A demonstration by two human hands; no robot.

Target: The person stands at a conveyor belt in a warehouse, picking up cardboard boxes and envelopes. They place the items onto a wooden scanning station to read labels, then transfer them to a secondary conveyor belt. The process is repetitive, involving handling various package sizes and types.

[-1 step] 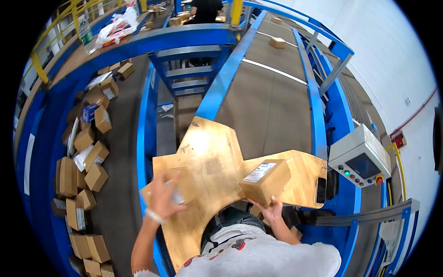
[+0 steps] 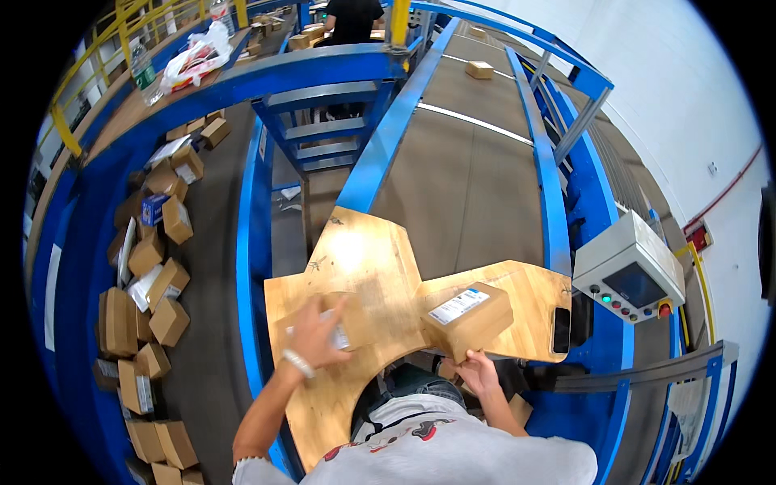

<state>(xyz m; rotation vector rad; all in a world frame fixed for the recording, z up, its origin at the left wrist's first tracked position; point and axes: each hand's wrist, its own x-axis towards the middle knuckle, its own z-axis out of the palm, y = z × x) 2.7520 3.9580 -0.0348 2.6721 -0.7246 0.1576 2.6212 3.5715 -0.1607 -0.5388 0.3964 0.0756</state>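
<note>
Over the left part of a wooden worktop [image 2: 356, 242], my left hand [image 2: 318, 335] grips a small brown cardboard box from above, fingers spread across it. That box [image 2: 346, 314] is smeared by motion, with a pale label partly under the hand. My right hand [image 2: 478, 373] holds the near lower corner of a second cardboard box [image 2: 477, 325], thumb on its edge and other fingers mostly hidden beneath. A white label [image 2: 459, 305] faces up on this box, which sits slightly tilted over the right part of the worktop.
A dark phone [image 2: 561, 330] lies at the worktop's right edge. A wide belt [image 2: 477, 178] runs away ahead, carrying a small box [image 2: 479, 70]. Left, another belt [image 2: 214, 307] bears many parcels [image 2: 168, 322]. A control box [image 2: 630, 271] stands right; a person [image 2: 353, 20] is far ahead.
My left hand and its box have shifted right over the worktop. The labelled box in my right hand has tipped so its label faces up more.
</note>
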